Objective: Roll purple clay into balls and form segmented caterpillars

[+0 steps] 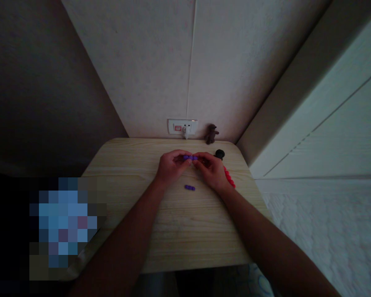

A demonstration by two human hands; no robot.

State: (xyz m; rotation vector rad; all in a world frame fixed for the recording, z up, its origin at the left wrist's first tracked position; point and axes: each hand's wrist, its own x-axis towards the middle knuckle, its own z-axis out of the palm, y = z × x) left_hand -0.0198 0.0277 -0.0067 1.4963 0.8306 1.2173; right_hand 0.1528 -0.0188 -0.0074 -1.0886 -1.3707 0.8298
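Observation:
Over the back half of a small wooden table, my left hand [174, 166] and my right hand [210, 168] meet fingertip to fingertip. Between them they pinch a short row of purple beads or balls [190, 157], one end in each hand. A second purple row of several balls [189, 187] lies on the wood just in front of my hands. Beside my right wrist runs a row of red balls [230, 178], partly covered by that hand. A small black rounded object [219, 154] stands just behind my right hand; its kind is unclear.
The pale wooden tabletop [173, 231] has rounded back corners and touches the wall. A dark brown bear-like figure [211, 134] stands at its back edge. A wall socket [182, 127] with a white plug sits above. A white quilted surface [327, 231] lies at right; a pixelated patch covers the lower left.

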